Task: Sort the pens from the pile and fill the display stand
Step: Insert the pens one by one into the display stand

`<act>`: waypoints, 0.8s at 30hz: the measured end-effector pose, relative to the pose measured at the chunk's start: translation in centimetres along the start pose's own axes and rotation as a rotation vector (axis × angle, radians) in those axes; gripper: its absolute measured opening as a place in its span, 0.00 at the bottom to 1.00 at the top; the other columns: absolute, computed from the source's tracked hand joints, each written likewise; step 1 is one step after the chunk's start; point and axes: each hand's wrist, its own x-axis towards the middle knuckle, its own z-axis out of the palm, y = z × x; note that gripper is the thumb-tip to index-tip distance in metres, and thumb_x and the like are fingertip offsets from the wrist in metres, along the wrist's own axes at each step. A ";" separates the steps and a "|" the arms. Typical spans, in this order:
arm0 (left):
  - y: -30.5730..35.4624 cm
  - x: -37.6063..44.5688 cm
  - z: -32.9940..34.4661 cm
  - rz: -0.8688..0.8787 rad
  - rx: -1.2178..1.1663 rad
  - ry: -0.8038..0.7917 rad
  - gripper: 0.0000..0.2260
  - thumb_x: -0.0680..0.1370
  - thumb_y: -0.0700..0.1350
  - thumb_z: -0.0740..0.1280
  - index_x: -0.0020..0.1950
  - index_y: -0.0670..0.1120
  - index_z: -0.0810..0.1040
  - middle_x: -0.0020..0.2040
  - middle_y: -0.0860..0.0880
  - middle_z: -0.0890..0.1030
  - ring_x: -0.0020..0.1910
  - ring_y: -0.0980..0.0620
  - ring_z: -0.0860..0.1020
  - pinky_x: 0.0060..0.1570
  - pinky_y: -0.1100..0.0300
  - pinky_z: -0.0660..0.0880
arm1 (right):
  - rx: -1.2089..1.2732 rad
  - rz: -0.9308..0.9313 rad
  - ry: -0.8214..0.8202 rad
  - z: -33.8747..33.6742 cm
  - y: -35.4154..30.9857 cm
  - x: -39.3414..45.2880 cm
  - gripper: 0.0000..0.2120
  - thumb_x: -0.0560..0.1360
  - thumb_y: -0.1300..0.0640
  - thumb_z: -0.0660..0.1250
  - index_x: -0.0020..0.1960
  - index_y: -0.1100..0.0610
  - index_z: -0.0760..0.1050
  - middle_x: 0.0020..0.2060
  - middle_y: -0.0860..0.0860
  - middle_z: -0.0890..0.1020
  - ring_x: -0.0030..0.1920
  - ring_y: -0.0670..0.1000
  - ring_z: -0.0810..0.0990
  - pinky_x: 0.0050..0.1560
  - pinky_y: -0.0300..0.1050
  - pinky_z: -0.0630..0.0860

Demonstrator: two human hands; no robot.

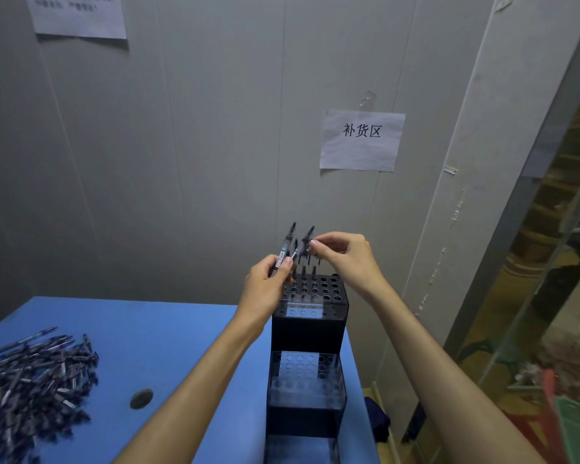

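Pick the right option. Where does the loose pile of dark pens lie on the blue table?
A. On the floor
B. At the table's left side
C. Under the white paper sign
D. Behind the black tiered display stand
B: the loose pile of dark pens lies at the left of the blue table, apart from the black tiered display stand.

I see my left hand gripping pens, my right hand pinching one above the display stand.

Grey panelled wall with taped paper signs behind a blue table.
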 end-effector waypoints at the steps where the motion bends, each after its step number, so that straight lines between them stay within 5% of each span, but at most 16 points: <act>1: 0.0 0.0 0.0 0.004 0.006 -0.001 0.12 0.83 0.54 0.63 0.48 0.49 0.81 0.36 0.54 0.78 0.35 0.55 0.73 0.38 0.57 0.69 | 0.041 0.016 -0.015 0.0 0.1 -0.1 0.06 0.76 0.52 0.73 0.50 0.54 0.85 0.42 0.47 0.87 0.46 0.46 0.86 0.52 0.44 0.81; 6: 0.4 -0.3 0.2 0.024 0.026 -0.027 0.11 0.84 0.54 0.63 0.49 0.51 0.82 0.36 0.55 0.80 0.36 0.54 0.75 0.37 0.55 0.72 | 0.273 0.118 -0.018 0.1 -0.1 -0.1 0.07 0.76 0.58 0.72 0.50 0.61 0.83 0.41 0.56 0.87 0.44 0.54 0.87 0.47 0.46 0.82; 9: 0.4 -0.4 -0.1 0.073 0.112 -0.009 0.12 0.84 0.55 0.62 0.50 0.50 0.82 0.42 0.45 0.83 0.39 0.43 0.79 0.41 0.47 0.78 | 0.448 0.176 0.053 -0.1 -0.2 0.2 0.07 0.76 0.64 0.71 0.51 0.68 0.81 0.42 0.63 0.86 0.43 0.60 0.86 0.47 0.50 0.84; 11: 0.2 -0.4 -0.5 0.111 0.197 0.054 0.13 0.84 0.55 0.61 0.49 0.49 0.81 0.43 0.42 0.82 0.37 0.47 0.77 0.40 0.51 0.75 | 0.472 0.176 0.111 -0.5 -0.1 0.6 0.06 0.77 0.65 0.70 0.51 0.68 0.81 0.42 0.65 0.85 0.42 0.61 0.85 0.47 0.49 0.84; 14: 0.3 -0.5 -1.1 0.122 0.253 0.108 0.14 0.85 0.52 0.60 0.50 0.43 0.79 0.34 0.47 0.73 0.30 0.59 0.66 0.34 0.60 0.64 | 0.382 0.141 0.198 -1.1 0.3 1.1 0.04 0.77 0.66 0.70 0.50 0.66 0.82 0.41 0.64 0.85 0.41 0.60 0.85 0.45 0.48 0.84; 17: 0.0 -0.6 -1.6 0.107 0.261 0.144 0.16 0.85 0.52 0.60 0.50 0.40 0.76 0.33 0.53 0.66 0.28 0.58 0.62 0.29 0.64 0.60 | 0.200 0.072 0.268 -1.5 0.7 1.5 0.03 0.77 0.65 0.70 0.48 0.63 0.83 0.38 0.59 0.86 0.39 0.56 0.86 0.46 0.50 0.84; 24: 0.1 -0.9 -2.4 0.065 0.195 0.166 0.15 0.85 0.51 0.58 0.52 0.40 0.75 0.37 0.50 0.67 0.35 0.54 0.64 0.37 0.57 0.63 | -0.107 -0.031 0.324 -1.9 1.5 1.6 0.03 0.76 0.59 0.72 0.48 0.55 0.84 0.35 0.48 0.86 0.36 0.45 0.85 0.49 0.50 0.84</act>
